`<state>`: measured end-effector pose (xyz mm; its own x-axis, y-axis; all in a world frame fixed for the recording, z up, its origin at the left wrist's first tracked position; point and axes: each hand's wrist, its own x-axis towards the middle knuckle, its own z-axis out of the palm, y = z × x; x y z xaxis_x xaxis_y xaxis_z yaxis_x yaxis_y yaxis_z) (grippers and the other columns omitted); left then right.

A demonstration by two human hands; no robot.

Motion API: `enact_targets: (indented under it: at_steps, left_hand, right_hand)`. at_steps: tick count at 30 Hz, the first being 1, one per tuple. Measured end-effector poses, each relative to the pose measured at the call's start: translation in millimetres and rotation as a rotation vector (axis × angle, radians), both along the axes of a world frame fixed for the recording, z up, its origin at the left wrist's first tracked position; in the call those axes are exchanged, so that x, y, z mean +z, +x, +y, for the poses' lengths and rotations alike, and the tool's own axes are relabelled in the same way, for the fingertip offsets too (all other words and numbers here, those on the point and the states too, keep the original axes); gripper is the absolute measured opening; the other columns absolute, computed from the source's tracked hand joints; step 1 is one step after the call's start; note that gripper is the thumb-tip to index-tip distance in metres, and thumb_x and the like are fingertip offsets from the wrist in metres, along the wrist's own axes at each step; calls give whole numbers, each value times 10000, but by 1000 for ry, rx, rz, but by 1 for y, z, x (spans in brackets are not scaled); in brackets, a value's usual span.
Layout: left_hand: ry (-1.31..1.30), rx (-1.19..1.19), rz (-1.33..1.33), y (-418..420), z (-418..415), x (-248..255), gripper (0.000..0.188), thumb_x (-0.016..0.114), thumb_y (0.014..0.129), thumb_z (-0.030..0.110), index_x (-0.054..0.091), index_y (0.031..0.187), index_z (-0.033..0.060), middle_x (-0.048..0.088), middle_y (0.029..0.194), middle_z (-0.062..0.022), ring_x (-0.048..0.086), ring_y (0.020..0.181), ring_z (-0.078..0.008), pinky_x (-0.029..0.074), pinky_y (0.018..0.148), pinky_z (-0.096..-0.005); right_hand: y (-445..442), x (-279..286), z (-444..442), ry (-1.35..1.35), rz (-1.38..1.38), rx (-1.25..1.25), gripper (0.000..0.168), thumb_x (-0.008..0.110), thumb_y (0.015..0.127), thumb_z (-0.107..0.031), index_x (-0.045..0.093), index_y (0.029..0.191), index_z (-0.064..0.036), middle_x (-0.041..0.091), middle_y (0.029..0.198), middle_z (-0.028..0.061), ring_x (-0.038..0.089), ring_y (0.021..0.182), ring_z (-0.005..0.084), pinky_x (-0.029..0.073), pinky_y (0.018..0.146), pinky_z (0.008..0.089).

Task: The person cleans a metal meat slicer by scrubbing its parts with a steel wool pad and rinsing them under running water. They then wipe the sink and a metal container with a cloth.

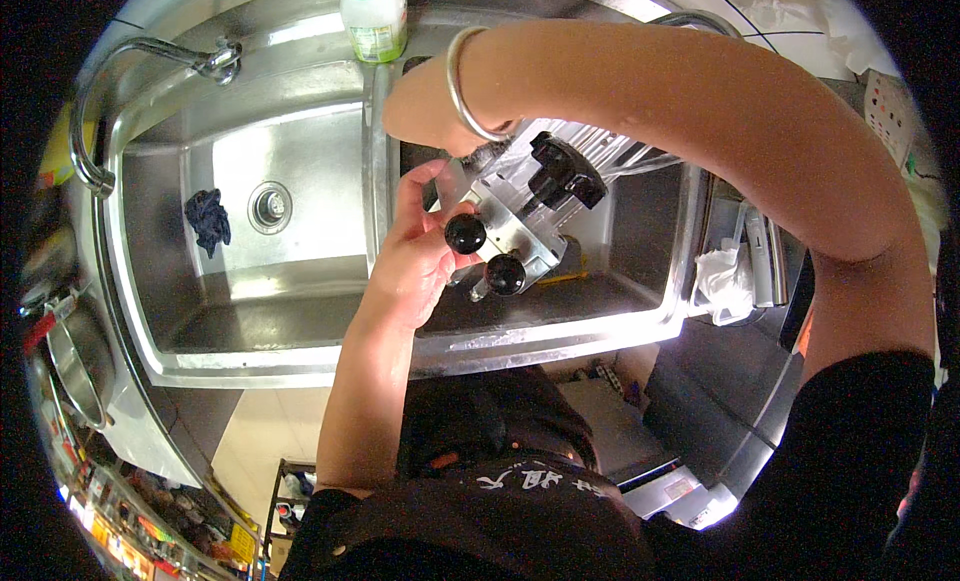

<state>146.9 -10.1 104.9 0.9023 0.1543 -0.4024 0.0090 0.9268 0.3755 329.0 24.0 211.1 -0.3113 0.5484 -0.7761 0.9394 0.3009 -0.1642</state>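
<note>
My left hand (416, 251) grips the near left side of a metal kitchen device (517, 228) over the right sink basin. The device is tilted, with a silver block, two black ball knobs (466, 234) towards me and a large black lobed knob (568, 170) on its far right. Bent at the wrist, my right hand (431, 120) reaches down at the device's far side, its arm arching in from the right. A metal bangle (463, 86) circles that wrist. The fingers of my right hand are mostly hidden, so what they hold cannot be told.
A dark wet cloth (208, 221) lies in the left basin (315, 176) beside the drain (270, 207). At the back rim stands a white and green plastic container (375, 22). A curved faucet (127, 48) rises at the left. Crumpled white tissue (726, 281) lies right of the sink.
</note>
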Motion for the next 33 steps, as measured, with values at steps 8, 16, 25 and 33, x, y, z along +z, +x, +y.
enact_targets:
  at_steps: [8,16,25,33]
  left_hand:
    - [7,-11,-53,0,4,1,595,571,846,-3,329,1342,218,597,1012,-52,610,882,-160,553,746,-352]
    - [171,-189,193,10,34,26,460,539,944,287,434,1347,91,624,1148,-66,623,991,-204,515,881,-408]
    - [585,-517,450,61,51,21,242,622,868,309,637,1010,113,567,765,28,518,615,-88,406,537,-235]
    - [681,-532,599,66,34,38,367,625,834,308,569,1111,74,525,794,10,470,549,-96,402,470,-258]
  right_hand:
    - [4,-36,-9,271,-27,-112,108,664,735,-51,694,812,18,685,804,220,686,776,359,556,679,438]
    - [60,10,-85,1217,317,-610,210,702,811,-233,654,888,-44,674,835,106,653,752,229,507,687,326]
    - [37,-92,-245,1237,1645,-2513,190,568,924,-116,618,1086,-31,668,1012,67,648,876,192,513,766,309]
    - [19,-108,-170,1702,706,-1251,441,722,718,14,679,1132,-133,582,1089,93,557,1045,284,463,916,345]
